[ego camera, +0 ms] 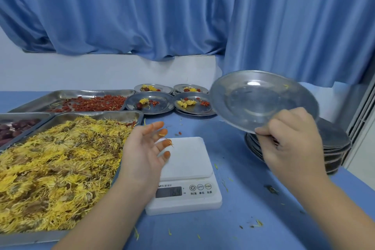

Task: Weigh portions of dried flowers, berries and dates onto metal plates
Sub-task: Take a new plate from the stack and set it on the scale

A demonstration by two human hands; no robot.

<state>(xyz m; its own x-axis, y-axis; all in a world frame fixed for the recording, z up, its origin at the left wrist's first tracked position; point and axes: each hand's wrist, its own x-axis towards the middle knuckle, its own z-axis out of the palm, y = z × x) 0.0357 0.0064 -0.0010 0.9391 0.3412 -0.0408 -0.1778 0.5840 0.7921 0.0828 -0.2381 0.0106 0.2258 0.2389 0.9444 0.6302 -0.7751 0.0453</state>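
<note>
On the blue desk (253, 219) the white scale (182, 160) sits bare between the tray of dried flowers (30, 237) and the stack of plates (334, 148). The right hand (290, 140) pinches the near rim of an empty metal plate (261, 99), tilted in the air up-right of the scale. The left hand (142, 148), spread open and empty, hovers over the platform's left edge.

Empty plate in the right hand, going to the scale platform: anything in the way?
Only the left hand: it is open, with fingers over the left edge of the scale platform. The rest of the platform is bare, and nothing shows between it and the plate that the right hand holds.
</note>
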